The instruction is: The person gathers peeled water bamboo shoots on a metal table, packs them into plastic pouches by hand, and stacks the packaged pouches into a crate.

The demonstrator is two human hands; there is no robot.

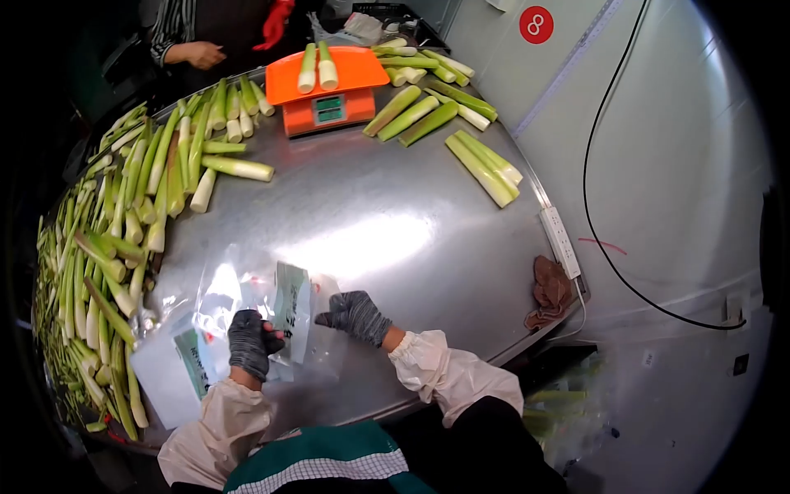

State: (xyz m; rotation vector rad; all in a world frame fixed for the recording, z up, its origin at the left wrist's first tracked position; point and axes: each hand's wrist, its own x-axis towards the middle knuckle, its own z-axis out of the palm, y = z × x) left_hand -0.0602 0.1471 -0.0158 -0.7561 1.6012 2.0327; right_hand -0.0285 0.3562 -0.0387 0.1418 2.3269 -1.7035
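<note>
toward the frame's lower centre, the left hand (pixel 253 344) grasps a clear plastic bag (pixel 290 319), the right hand (pixel 357 319) curled at its edge, grip unclear; slick film might slip loose or cling to the neighbouring bags (pixel 161 372). the bag looks thin and glossy, with a green printed panel (pixel 291 290).

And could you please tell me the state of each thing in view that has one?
Green-labelled clear plastic bag, no stalk visible inside.
Left hand, closed on the bag.
Right hand, curled at the bag's edge; grip unclear.
Orange digital scale, display lit, loaded with two vegetable stalks.
Stalks at left, heaped.
Brown cloth, crumpled.
White power strip, power unclear.
</note>
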